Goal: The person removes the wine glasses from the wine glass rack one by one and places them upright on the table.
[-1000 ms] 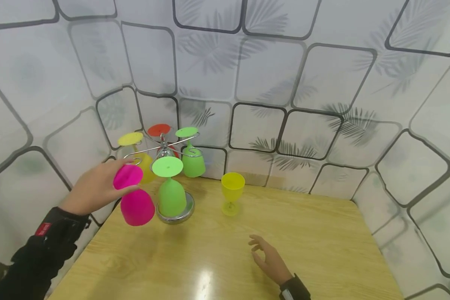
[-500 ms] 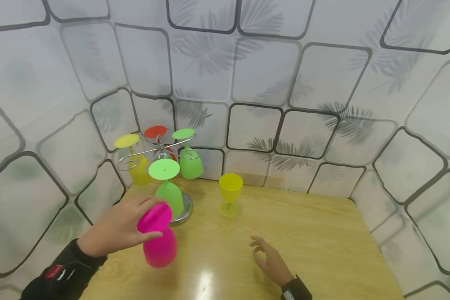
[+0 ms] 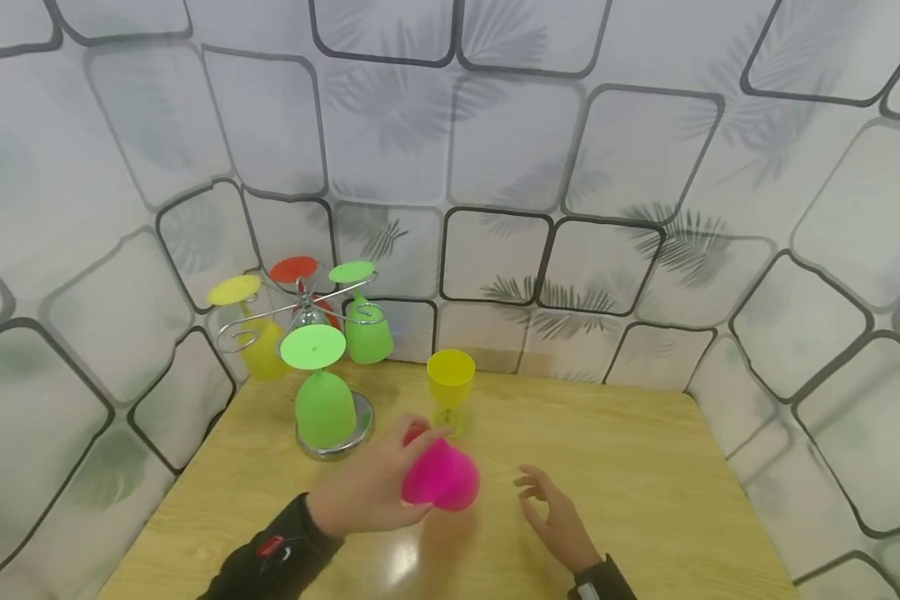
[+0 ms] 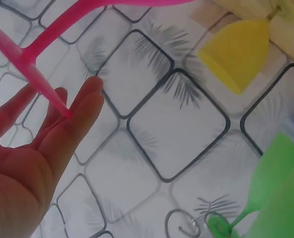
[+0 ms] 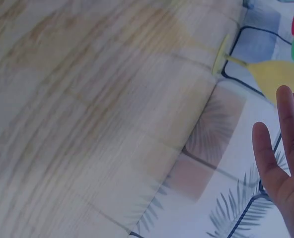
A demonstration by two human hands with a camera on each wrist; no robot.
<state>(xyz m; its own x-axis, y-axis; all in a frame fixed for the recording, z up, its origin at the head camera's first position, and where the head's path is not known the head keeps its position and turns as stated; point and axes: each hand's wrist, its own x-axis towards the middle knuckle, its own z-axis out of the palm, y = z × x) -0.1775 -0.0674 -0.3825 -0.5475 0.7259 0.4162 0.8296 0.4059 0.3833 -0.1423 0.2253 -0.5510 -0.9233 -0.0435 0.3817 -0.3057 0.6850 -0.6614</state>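
A: So what's actually being gripped here, and how?

B: Left hand (image 3: 375, 492) first: the foot of a pink goblet (image 3: 457, 482) is pinched between thumb and fingers. The goblet is tilted and seems to be held just above the middle of the worktop (image 3: 607, 458), though contact can't be ruled out from this angle.

A: And the right hand (image 3: 560, 518)?

B: Nothing held. Its fingers are relaxed and a bit spread, near the pink goblet but apart from it.

A: Any tips for this bit?

B: Looks like a one-handed carry, and a foot-only pinch is probably wobbly tbh. The tilt is best changed slowly, and the bowl could be steadied by the right hand. Room should be left for the yellow goblet (image 3: 450, 375) stood upright just behind, since it'd be easily knocked.

A: Anything further out?

B: Yeah, the chrome goblet rack (image 3: 363, 422) off to the left. Upside-down goblets are hung on it, with a green one (image 3: 326, 408) in front, so the left sleeve (image 3: 288, 546) should be kept low and clear.
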